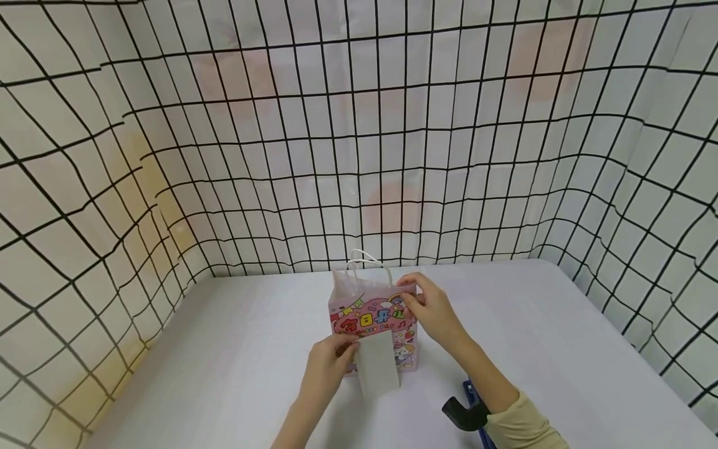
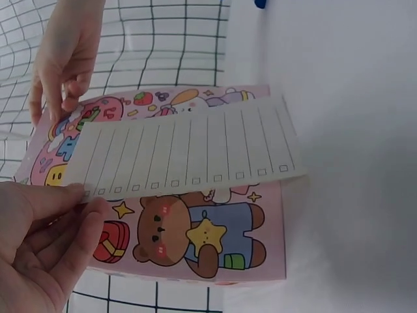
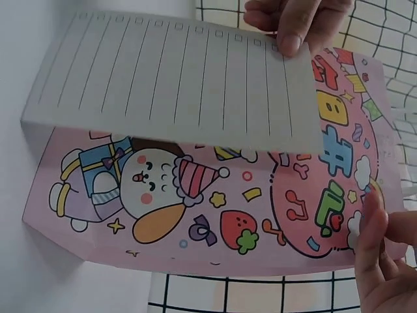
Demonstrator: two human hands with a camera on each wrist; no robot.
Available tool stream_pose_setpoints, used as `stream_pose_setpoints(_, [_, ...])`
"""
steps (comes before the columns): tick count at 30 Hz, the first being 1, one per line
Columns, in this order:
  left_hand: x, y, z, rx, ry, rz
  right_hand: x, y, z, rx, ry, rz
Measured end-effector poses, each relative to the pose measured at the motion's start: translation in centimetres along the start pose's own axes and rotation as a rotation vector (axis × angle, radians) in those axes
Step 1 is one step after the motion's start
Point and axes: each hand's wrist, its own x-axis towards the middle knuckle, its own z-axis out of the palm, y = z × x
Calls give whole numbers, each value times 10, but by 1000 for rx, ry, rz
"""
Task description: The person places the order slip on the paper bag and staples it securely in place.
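Note:
A pink paper gift bag with cartoon print and white twisted handles stands upright on the table. In front of it, my left hand pinches a white checklist notepad sheet by its upper left corner. Ruled lines and a row of small boxes show on that sheet in the left wrist view. My right hand pinches the bag's top edge at the right, thumb in front. In the right wrist view, the right fingers lie at the bag's rim beside the printed lettering.
A dark blue object lies on the white table, partly hidden under the right forearm. A black curved piece is by the right wrist. Black-grid netting stands behind the table and along both sides.

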Motion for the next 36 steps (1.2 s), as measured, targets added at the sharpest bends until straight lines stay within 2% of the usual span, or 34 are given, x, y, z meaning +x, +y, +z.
stream_pose_setpoints(7, [3, 2, 3, 5, 29, -12, 2, -3, 5, 81, -26, 59])
stream_pose_setpoints(13, [4, 6, 3, 35, 83, 29, 4, -3, 8, 81, -34, 87])
stream_pose_setpoints(24, [12, 8, 3, 14, 151, 61, 5, -5, 10, 41, -27, 26])
stream_pose_setpoints(28, [16, 11, 3, 27, 211, 113, 5, -9, 11, 6, -12, 20])
stream_pose_setpoints(36, [20, 16, 3, 40, 381, 269, 5, -9, 12, -71, 10, 32])
